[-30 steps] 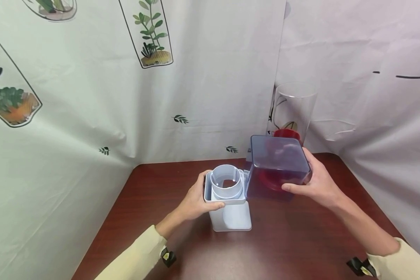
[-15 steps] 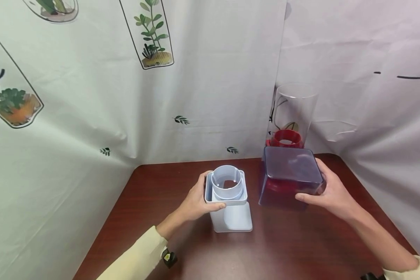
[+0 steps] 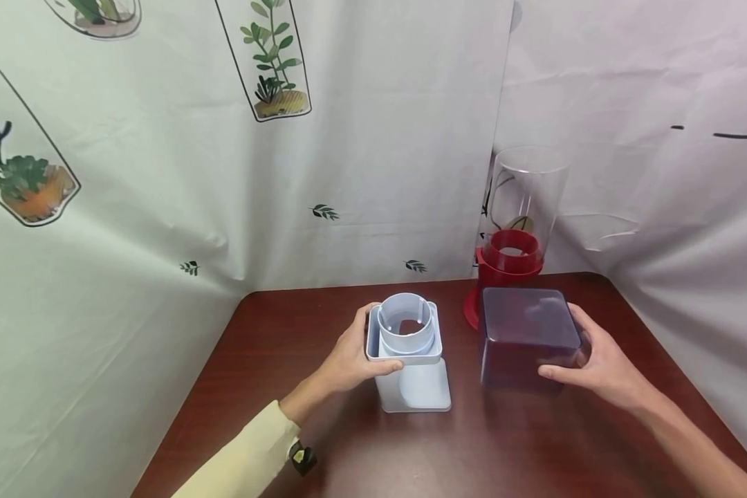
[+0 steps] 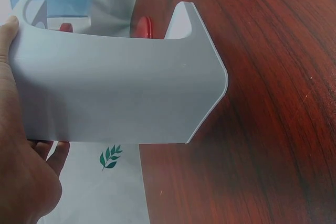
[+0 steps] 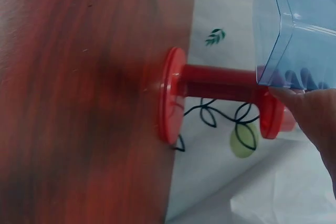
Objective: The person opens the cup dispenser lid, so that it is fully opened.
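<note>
A white plastic dispenser stand point(image 3: 416, 387) with a square top and a round upright collar stands on the table. My left hand point(image 3: 344, 354) grips its top from the left side, thumb along the near edge. In the left wrist view the smooth wall of the stand point(image 4: 118, 90) fills the middle beside my left hand point(image 4: 26, 166). Off to the right, apart from the stand, my right hand point(image 3: 606, 366) holds a see-through bluish square container point(image 3: 529, 321) by its right side. The right wrist view has this container point(image 5: 307, 24) raised above the table, my thumb at its edge.
Behind the container rises a red dispenser stand point(image 3: 512, 266) topped by a clear cylinder point(image 3: 532, 187). Its round red base point(image 5: 170, 95) rests on the dark red wooden table point(image 3: 305, 318). A white printed cloth point(image 3: 373, 138) hangs around the table's back and sides.
My right hand has carried the bluish container rightward, nearer and away from the white stand, uncovering more of the red stand. My left hand has kept its grip in place.
</note>
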A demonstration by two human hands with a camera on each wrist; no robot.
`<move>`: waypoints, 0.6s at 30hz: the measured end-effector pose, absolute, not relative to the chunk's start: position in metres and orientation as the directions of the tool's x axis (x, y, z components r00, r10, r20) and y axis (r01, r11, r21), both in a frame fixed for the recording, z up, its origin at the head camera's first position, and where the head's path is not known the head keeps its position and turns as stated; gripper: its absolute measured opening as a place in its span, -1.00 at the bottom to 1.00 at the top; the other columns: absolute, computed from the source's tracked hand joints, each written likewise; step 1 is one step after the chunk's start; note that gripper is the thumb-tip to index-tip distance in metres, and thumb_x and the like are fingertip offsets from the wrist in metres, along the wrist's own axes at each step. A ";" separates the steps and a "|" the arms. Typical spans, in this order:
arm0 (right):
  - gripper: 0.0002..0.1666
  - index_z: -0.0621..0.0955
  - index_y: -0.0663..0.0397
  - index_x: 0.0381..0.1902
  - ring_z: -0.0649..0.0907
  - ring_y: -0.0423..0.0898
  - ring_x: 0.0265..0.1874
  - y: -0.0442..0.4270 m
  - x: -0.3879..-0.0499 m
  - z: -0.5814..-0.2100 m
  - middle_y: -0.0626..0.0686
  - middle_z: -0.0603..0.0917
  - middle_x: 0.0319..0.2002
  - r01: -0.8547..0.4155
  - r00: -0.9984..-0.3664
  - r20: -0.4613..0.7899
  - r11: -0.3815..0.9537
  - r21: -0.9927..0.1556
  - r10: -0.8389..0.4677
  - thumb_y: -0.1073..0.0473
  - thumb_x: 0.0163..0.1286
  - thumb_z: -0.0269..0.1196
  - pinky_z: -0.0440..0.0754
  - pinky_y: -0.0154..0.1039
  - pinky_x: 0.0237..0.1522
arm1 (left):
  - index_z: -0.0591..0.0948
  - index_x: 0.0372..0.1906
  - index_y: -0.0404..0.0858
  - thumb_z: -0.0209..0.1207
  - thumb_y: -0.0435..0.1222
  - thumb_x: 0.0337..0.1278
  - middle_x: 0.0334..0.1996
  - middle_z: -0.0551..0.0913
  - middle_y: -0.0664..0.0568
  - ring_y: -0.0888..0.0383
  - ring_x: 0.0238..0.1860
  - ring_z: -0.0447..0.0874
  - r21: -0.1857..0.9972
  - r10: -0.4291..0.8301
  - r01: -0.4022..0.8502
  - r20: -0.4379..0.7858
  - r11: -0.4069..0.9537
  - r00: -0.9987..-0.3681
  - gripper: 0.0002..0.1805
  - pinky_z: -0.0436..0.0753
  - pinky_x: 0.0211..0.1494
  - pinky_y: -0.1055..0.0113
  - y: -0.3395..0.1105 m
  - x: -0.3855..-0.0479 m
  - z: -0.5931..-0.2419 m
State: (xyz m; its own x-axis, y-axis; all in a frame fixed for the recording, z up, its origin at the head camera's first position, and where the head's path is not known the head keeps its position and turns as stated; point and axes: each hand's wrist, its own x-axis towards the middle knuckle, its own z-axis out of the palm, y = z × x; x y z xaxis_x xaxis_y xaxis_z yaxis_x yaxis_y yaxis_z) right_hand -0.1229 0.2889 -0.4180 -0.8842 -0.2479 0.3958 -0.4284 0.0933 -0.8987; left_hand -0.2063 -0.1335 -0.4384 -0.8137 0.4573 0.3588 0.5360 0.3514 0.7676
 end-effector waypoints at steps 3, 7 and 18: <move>0.15 0.25 0.12 0.57 0.78 -0.10 -0.13 0.291 -0.124 -0.426 -0.02 0.65 0.19 -0.433 -0.881 0.397 0.102 -0.896 -0.256 0.71 0.08 0.43 0.78 -0.22 -0.28 | 0.25 0.53 -0.05 0.69 -0.11 -0.16 0.27 0.58 0.09 0.13 0.17 0.61 0.768 0.458 0.540 0.364 0.346 -0.811 0.13 0.61 0.25 0.06 -0.133 -0.207 -0.439; 0.16 0.25 0.15 0.56 0.73 -0.16 -0.03 0.293 -0.125 -0.435 -0.04 0.60 0.21 -0.437 -0.882 0.394 0.140 -0.888 -0.258 0.69 0.06 0.46 0.77 -0.29 -0.16 | 0.25 0.53 -0.06 0.69 -0.12 -0.17 0.27 0.59 0.07 0.10 0.17 0.62 0.770 0.453 0.543 0.373 0.336 -0.810 0.14 0.61 0.24 0.04 -0.132 -0.207 -0.439; 0.17 0.22 0.20 0.57 0.58 -0.38 0.22 0.295 -0.127 -0.456 -0.20 0.53 0.31 -0.431 -0.891 0.371 0.228 -0.873 -0.262 0.58 0.07 0.54 0.56 -0.53 0.16 | 0.25 0.53 -0.04 0.68 -0.11 -0.15 0.27 0.59 0.12 0.14 0.18 0.62 0.767 0.459 0.541 0.365 0.346 -0.810 0.13 0.60 0.27 0.08 -0.132 -0.205 -0.436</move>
State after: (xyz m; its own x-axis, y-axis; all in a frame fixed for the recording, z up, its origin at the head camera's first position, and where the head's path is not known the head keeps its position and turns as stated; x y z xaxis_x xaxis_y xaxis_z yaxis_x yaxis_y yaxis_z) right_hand -0.1268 0.2953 -0.4564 -0.8907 -0.2622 0.3714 -0.4312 0.2284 -0.8729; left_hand -0.2053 -0.1320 -0.4364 -0.8100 0.4593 0.3645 0.5411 0.3459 0.7665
